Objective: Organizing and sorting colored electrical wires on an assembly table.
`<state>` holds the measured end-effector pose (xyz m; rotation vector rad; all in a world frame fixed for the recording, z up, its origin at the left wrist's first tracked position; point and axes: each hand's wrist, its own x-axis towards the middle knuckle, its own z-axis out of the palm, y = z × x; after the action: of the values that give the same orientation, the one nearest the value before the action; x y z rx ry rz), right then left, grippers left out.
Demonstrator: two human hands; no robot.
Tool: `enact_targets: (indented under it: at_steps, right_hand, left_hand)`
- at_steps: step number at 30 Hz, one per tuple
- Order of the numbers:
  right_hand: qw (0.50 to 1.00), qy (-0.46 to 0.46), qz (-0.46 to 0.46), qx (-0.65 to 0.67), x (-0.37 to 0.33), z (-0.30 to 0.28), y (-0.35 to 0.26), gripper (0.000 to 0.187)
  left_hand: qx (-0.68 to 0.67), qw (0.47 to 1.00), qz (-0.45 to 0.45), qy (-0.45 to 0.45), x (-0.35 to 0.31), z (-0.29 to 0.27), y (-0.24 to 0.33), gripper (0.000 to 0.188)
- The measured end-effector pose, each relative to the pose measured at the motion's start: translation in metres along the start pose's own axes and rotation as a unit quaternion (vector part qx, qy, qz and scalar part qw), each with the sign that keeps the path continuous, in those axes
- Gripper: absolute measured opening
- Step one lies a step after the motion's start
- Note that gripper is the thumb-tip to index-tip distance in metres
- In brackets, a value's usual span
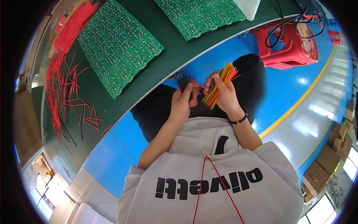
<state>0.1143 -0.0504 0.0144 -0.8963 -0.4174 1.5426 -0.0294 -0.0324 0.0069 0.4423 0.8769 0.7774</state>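
Over my lap, my left hand [181, 105] is closed around a bundle of thin black wires [182, 81], their ends fanning upward past the thumb. To its right, my right hand [229, 98] grips a thicker bundle of yellow and red wires [219, 88], held at a slant with its top leaning right. The two hands are close together but the bundles stay apart. Something reddish shows between the hands near the left fingertips; I cannot make out whether it is wire ends or fingers.
On the green table [171, 61] lie a green circuit board panel [118, 48] and a second panel [201, 16]. Loose red wires [61, 80] spread along its left side. A red plastic stool [291, 46] stands at the right under black cables [278, 35]. Cardboard boxes [322, 164] sit far right.
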Motion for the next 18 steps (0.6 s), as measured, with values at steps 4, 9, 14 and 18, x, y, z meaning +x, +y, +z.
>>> enact_targets:
  at_steps: [4,9,14,18]
  right_hand:
    - [1.000,0.015,-0.004,-0.013,0.000,0.000,0.001,0.011]
    - [0.999,-0.002,-0.005,-0.040,-0.001,0.001,-0.001,0.010]
    - [0.998,-0.027,0.028,0.044,-0.002,-0.002,-0.002,0.011]
    - [0.988,-0.065,0.094,0.106,-0.004,-0.006,-0.006,0.012]
  left_hand:
    - [-0.017,1.000,-0.009,-0.024,-0.003,-0.001,0.004,0.022]
    - [0.009,0.999,-0.003,-0.037,-0.006,0.002,0.007,0.020]
    - [0.010,0.999,0.010,-0.040,-0.007,0.001,0.007,0.016]
    - [0.006,0.999,0.014,-0.028,-0.007,0.007,0.007,0.009]
